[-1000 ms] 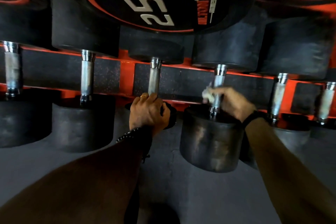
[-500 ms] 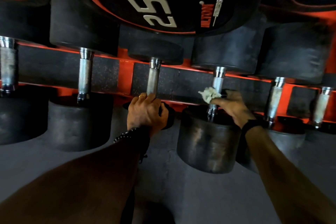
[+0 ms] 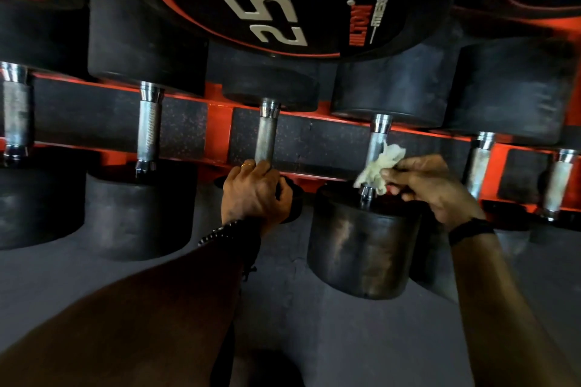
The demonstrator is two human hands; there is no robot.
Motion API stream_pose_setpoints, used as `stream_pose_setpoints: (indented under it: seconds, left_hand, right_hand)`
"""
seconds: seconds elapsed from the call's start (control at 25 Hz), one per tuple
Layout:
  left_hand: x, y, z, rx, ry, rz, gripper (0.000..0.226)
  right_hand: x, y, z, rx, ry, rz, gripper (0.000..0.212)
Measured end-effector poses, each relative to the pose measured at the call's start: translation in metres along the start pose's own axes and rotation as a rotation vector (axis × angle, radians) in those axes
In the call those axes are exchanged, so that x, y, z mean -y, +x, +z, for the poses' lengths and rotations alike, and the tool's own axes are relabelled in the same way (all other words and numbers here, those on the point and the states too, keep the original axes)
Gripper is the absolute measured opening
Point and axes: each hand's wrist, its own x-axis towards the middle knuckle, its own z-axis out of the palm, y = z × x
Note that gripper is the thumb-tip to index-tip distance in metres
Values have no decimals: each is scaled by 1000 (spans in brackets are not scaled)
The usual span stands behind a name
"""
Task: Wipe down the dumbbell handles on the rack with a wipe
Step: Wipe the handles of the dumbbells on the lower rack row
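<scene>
The wipe [image 3: 380, 166] is a crumpled pale wad pinched between the thumb and fingers [image 3: 397, 171] of the right hand [image 3: 430, 185], lying against the lower part of a steel dumbbell handle [image 3: 377, 148] near the middle of the rack [image 3: 220, 129]. A second ago the right hand was wrapped close around this handle with the wipe nearly covered; now the hand has drawn back to the right and the wipe hangs loose and fully in sight, only its edge touching the metal. The left hand [image 3: 254, 192] has not moved: its fingers stay curled round the bottom of the next handle [image 3: 266, 138] to the left, over the dark weight below.

The left hand covers most of that weight [image 3: 292, 204]. The big weight marked 25 [image 3: 267, 16] is cut off at the top edge, and the outermost handles on both sides run out of frame. Whether the wipe is damp cannot be told.
</scene>
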Motion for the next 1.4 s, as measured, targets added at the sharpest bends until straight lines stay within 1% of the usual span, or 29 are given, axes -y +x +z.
stream_pose_setpoints:
  seconds: [0.04,0.08,0.16,0.2,0.24,0.28,0.36,0.48,0.52,0.6,0.64,0.68,0.72,0.76,0.8,0.88,0.92,1.0,1.04,1.12,1.16,1.24,1.28,1.32,1.36,1.4]
  left_hand:
    - [0,0,0,0,0,2,23]
    - [0,0,0,0,-1,4,23]
    - [0,0,0,3,-3,8,23]
    - [0,-1,0,-2,-3,8,23]
    - [0,0,0,-6,-1,6,22]
    - [1,0,0,-4,-4,3,22]
    - [0,0,0,-8,-14,2,23]
    - [0,0,-1,-19,-20,9,24]
    - [0,0,0,-16,-25,14,24]
    - [0,0,1,-15,-23,19,24]
    - [0,-1,0,-9,-22,14,24]
    - [0,-1,0,-5,-24,9,24]
    - [0,-1,-1,-10,-25,5,24]
    - [0,-1,-1,-11,-23,2,25]
    - [1,0,-1,-4,-22,4,25]
    - [0,-1,-1,-6,-25,6,26]
    - [0,0,0,-16,-22,4,26]
    - [0,1,0,-6,-23,2,25]
    - [1,0,1,-2,-31,0,25]
    - [1,-1,0,-9,-30,-3,25]
    - [1,0,0,4,-30,-5,25]
    - [1,0,1,-7,-35,-5,25]
    - [1,0,0,-13,-33,-7,25]
    - [0,1,0,-5,-34,-7,25]
    - [0,0,0,2,-43,-6,25]
    - [0,0,0,2,-52,-6,25]
  right_hand:
    - [-2,3,-1,-20,-51,40,8]
    - [-3,9,0,-105,-105,29,6]
    - [-4,21,7,-363,-233,-90,18]
    - [-3,23,12,-480,-248,-170,24]
    - [-5,23,18,-550,-238,-254,27]
    - [-10,21,23,-561,-230,-324,26]
    - [-19,12,32,-523,-213,-411,20]
    - [-5,24,36,-507,-160,-531,15]
    - [5,30,35,-518,-167,-564,13]
    - [6,33,34,-456,-224,-595,11]
    - [-4,24,37,-412,-274,-583,17]
    - [-15,10,42,-365,-361,-541,17]
    - [-21,0,47,-335,-437,-500,13]
    - [-19,-1,47,-336,-475,-461,10]
    - [-11,6,47,-387,-490,-439,11]
    - [11,28,44,-517,-477,-479,13]
    - [19,34,43,-547,-464,-498,13]
    - [6,27,47,-503,-523,-483,10]
    - [-9,14,51,-444,-580,-466,10]
    - [-18,-4,48,-370,-539,-484,13]
    - [-9,0,43,-396,-472,-493,15]
    - [17,18,34,-502,-349,-505,23]
    - [24,22,30,-515,-312,-493,24]
    - [21,18,30,-503,-296,-467,18]
    - [10,11,31,-494,-337,-438,9]
    - [-4,-2,36,-471,-458,-390,8]
